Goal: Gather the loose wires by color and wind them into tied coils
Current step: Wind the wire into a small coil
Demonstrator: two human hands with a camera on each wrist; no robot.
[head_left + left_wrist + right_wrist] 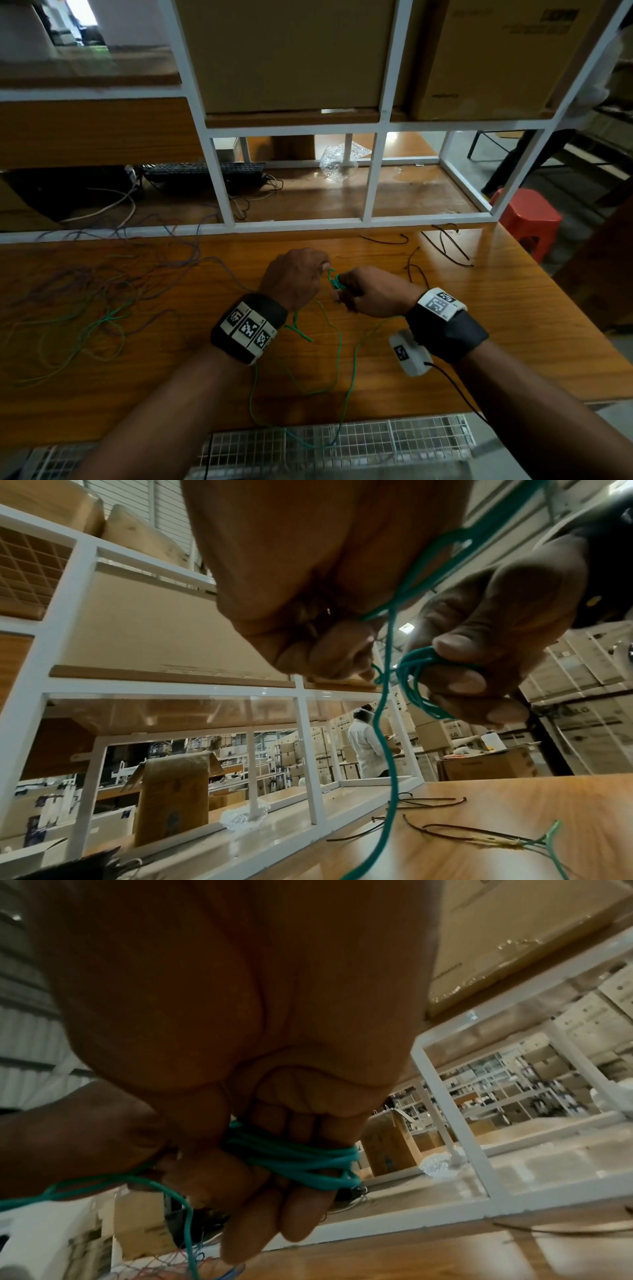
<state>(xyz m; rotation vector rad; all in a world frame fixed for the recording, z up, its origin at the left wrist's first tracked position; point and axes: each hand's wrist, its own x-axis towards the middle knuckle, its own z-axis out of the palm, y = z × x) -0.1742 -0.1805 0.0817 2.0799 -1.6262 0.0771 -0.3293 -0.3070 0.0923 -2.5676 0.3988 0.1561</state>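
From the head view, the green wire (337, 346) is thin and teal-green. Its upper part is bunched into a small knot of loops between the two hands, and the rest falls in long curves over the wooden surface (479, 308) and past its near edge. On the left side of the surface lies a loose tangle of purple wires (144, 267) mixed with more green strands; I cannot count them. At the far right lie some short dark wires (445, 245), at least four pieces. The left hand (296, 275) and the right hand (371, 296) are raised a little above the surface, knuckles up, close together, each with a black band with markers on the wrist.

From the left wrist view, the fingers (329, 653) of the left hand are curled and pinch one green strand (385, 723), which hangs down to the surface. Opposite, three fingers (466, 680) of the right hand are closed on a small bundle of several green loops (414, 674). The dark wire pieces (441, 829) lie on the surface below.

From the right wrist view, the fingers (298, 1213) of the right hand are bent together, and the green wire is wound around them (301, 1161) in about four or five turns. One strand leaves to the left and another drops down.
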